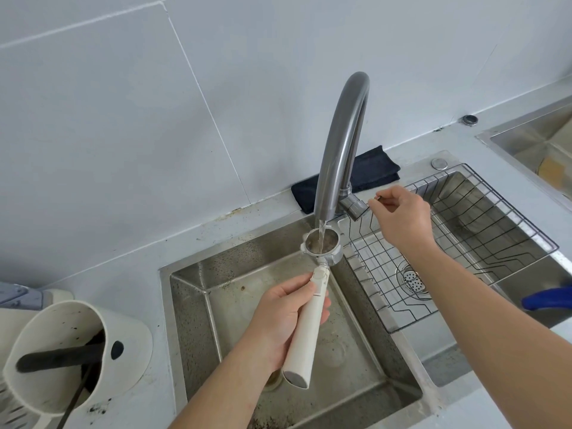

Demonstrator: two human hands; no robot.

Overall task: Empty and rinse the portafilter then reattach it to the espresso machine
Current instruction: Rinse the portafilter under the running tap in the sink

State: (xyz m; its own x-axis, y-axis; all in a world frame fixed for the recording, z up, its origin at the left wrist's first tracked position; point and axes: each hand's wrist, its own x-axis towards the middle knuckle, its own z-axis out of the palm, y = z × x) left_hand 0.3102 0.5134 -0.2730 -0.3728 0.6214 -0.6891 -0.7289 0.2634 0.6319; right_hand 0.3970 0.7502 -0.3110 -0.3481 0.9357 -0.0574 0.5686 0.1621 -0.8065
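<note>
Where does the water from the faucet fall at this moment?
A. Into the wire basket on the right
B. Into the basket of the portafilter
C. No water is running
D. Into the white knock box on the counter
B: a thin stream leaves the faucet spout and lands inside the metal head of the portafilter, which the left hand holds by its white handle over the sink, while the right hand is at the tap lever.

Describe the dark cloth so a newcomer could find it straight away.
Start at the tall curved tap behind the sink. The cloth lies folded on the counter directly behind the tap's base, against the tiled wall. It is the only dark navy, soft item there; everything around it is pale or steel.
</note>
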